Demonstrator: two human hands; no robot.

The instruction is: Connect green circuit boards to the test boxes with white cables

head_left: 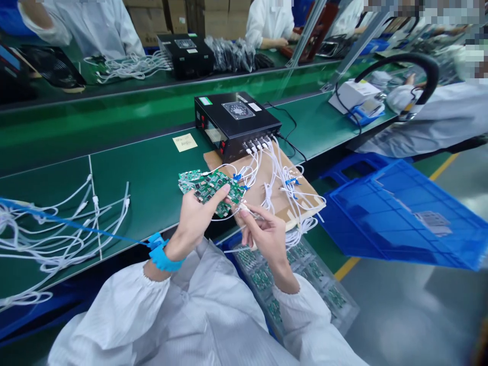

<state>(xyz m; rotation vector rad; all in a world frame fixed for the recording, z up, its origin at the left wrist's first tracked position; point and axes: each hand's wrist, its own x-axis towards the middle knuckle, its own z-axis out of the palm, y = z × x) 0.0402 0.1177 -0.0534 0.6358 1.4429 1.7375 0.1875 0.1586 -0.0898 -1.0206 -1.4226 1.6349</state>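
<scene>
My left hand (198,211) is closed on a panel of green circuit boards (219,190), its thumb lying over the top face. A blue wrist strap (163,254) sits on that wrist. At the panel's near right corner, my right hand (267,229) pinches the white plug of a cable (244,207) against the board's edge; whether the plug is seated I cannot tell. Another white cable (224,166) meets the panel's far edge. Several white cables (263,152) run from the black tester box (236,122) down over a cardboard sheet (282,178).
Loose white cables (57,234) spread over the green bench (145,162) at left. A yellow note (185,142) lies by the box. Below right are a tray of boards (305,284) and a blue crate (412,213). Co-workers in white sit across and at right.
</scene>
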